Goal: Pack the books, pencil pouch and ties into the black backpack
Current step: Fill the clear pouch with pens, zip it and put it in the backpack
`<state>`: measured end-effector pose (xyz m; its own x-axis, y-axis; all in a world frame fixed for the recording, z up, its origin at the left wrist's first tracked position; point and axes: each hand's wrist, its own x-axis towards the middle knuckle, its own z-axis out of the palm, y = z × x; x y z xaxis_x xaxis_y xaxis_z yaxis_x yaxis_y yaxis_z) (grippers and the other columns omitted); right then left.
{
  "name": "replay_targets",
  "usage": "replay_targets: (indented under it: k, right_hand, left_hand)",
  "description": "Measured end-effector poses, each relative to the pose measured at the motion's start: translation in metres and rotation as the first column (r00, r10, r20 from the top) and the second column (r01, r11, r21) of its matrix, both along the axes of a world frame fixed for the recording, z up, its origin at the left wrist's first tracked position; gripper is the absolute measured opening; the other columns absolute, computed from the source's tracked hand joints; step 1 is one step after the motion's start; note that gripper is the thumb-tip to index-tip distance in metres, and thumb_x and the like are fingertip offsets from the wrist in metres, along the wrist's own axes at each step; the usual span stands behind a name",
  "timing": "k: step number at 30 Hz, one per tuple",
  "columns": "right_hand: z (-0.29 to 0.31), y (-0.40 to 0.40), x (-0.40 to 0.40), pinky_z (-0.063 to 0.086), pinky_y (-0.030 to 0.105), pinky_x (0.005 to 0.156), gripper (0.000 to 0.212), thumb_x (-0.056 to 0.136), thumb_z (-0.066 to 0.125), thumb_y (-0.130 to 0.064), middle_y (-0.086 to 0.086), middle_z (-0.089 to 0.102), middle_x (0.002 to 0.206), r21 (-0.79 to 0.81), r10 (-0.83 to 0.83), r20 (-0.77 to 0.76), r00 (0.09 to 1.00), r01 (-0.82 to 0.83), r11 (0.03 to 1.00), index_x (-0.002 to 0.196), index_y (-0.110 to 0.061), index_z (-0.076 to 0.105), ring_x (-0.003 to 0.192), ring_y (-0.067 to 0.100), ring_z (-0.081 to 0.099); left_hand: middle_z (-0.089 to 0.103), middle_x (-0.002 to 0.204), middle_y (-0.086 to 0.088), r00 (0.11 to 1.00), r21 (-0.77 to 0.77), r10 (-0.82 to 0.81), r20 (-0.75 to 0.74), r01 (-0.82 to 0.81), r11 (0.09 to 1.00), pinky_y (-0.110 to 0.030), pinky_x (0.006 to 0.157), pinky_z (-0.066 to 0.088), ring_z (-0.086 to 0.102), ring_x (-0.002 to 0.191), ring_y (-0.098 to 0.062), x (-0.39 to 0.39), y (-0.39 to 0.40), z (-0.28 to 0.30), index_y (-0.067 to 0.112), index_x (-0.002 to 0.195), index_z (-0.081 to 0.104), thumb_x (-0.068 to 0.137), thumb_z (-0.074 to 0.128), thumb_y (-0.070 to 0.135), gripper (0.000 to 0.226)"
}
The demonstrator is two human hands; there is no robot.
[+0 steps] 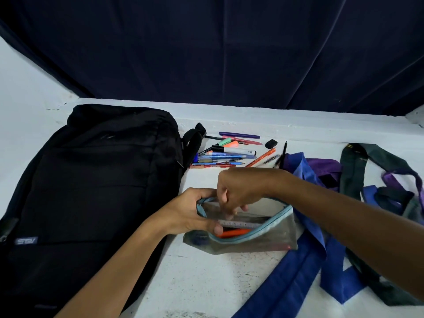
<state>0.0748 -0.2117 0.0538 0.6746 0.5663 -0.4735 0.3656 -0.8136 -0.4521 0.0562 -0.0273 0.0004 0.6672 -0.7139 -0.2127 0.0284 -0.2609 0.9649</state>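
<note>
The backpack (98, 180) lay flat on the white table (206, 283), taking up the left side, its zips apparently closed, so nothing looked packed into it yet. No books showed anywhere in view.

To the right, the ties (325, 228) sprawled in a loose heap, blue, dark green and purple ones overlapping, one blue length running under the pouch's right end. They sat within easy reach, probably waiting their turn.

Front and centre was the pouch (252, 239), clear with a pale blue zip edge, mouth gaping. The left hand (195, 214) gripped its left end, thumb on the near lip and fingers curled over the far one, likely to hold the mouth wide. The right hand (236, 189) hovered over the opening, fingers bent down inside; whether they pinched anything could not be made out. A ruler (238, 224) and an orange pen (231, 232) were already in there.

Beyond, the loose pens (224, 152) and a small black eraser (271, 143) lay scattered near the backpack's handle (192, 143), seemingly next to go in.
</note>
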Motion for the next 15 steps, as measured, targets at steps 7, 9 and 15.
replay_targets:
  k: [7,9,15]
  right_hand:
    - [0.015,-0.052,0.050,0.046,0.019,0.054,0.011,0.087,0.065,0.000,-0.001,0.068,0.069,0.323,-0.409,0.243,0.879,0.325,0.889,0.084,-0.006,0.073,0.048,0.000,0.058]
    - [-0.003,-0.070,0.066,0.048,0.025,0.062,0.017,0.086,0.063,0.002,-0.003,0.068,0.072,0.230,-0.435,0.294,0.851,0.379,0.897,0.084,-0.011,0.074,0.053,0.001,0.058]
    - [-0.058,-0.088,0.078,0.046,0.012,0.066,0.021,0.079,0.077,-0.005,-0.005,0.067,0.090,0.027,-0.323,0.278,0.905,0.328,0.944,0.100,-0.010,0.077,0.076,0.007,0.060]
  left_hand:
    - [0.066,0.119,0.020,1.000,0.082,0.002,0.017,-0.004,0.997,-0.019,0.096,0.049,0.059,0.117,0.000,0.003,0.001,0.002,0.026,0.131,0.056,0.036,0.091,0.056,0.106]
    - [0.067,0.120,0.020,1.000,0.073,-0.010,-0.004,0.010,0.997,-0.023,0.097,0.050,0.059,0.118,-0.002,0.002,0.002,0.002,0.034,0.122,0.057,0.036,0.092,0.055,0.095]
    - [0.060,0.132,0.009,1.000,0.097,0.007,-0.029,-0.004,0.995,-0.039,0.105,0.048,0.058,0.123,-0.010,0.002,0.001,-0.001,0.034,0.125,0.054,0.032,0.093,0.059,0.104]
